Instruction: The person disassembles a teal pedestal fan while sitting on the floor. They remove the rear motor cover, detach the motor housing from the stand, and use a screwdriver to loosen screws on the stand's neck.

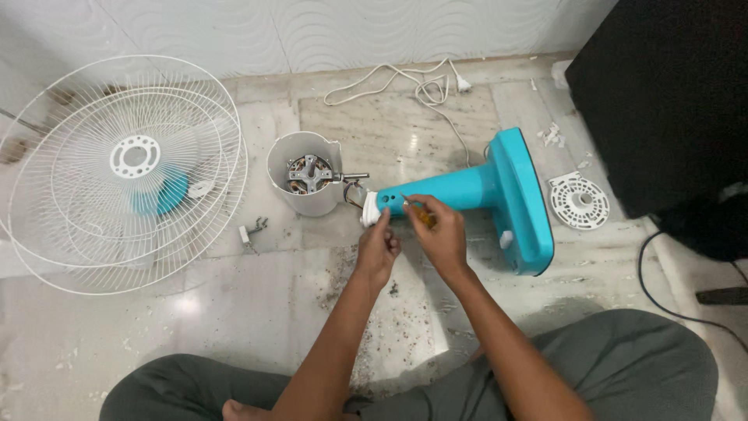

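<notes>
Teal fan stand [467, 191] lies on its side on the marble floor [257, 312] in front of my crossed legs, its long axis running nearly left to right: narrow neck pointing left toward the motor, flat base upended at the right. My left hand [379, 248] is curled around the white collar [369, 214] at the neck's tip. My right hand [442, 234] pinches a small screwdriver [421, 212] whose tip meets the neck. I judge the strip-down well along: the wire grilles [125, 171] and teal blade are off at the left, the motor [310, 175] sits bare in its white housing, joined to the neck only by wires. Loose screws [251, 231] lie near the housing, a round white cover [578, 201] beyond the base, and the power cord [413, 86] trails away toward the wall.
</notes>
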